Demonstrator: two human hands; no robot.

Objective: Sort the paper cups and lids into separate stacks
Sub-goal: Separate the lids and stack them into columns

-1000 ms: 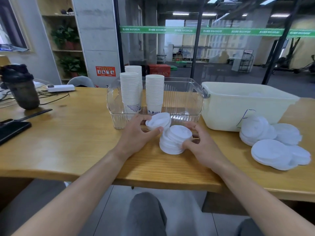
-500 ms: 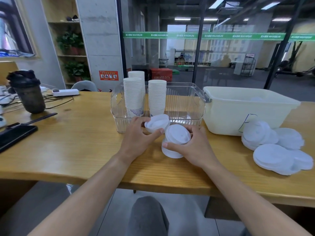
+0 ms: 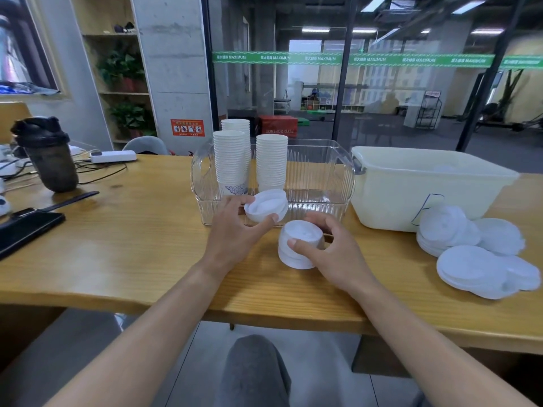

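Right now my left hand point(image 3: 235, 230) pinches a single white lid point(image 3: 266, 205), thumb on its near edge and fingers curled over the far side, holding it tilted just above the wooden table point(image 3: 132, 245). My right hand point(image 3: 332, 248) grips a short stack of lids point(image 3: 298, 245) that rests on the table, thumb pressed on the near face and fingers wrapped round the back. The held lid sits just up and left of that stack, close to it; I cannot tell whether they touch.

Directly beyond both hands stands a clear plastic bin point(image 3: 320, 177), its front wall just behind the lid in my left hand. Inside it, on the left-hand side, rise three stacks of paper cups point(image 3: 271, 160), upright and nested; the bin's space ahead of my right hand shows only ribbed plastic. Further out past my right hand sits a cream tub point(image 3: 411, 189), touching or nearly touching the clear bin's corner. Right of my right hand, well apart from it, loose lids point(image 3: 476, 259) lie in overlapping heaps on the table, the farthest ones against the tub's front.

Well out to the left of my left hand lie a black phone point(image 3: 26, 233) and a dark strap point(image 3: 70, 199), with a dark shaker bottle point(image 3: 48, 155) beyond them and a white power strip point(image 3: 113, 156) with cables behind that.
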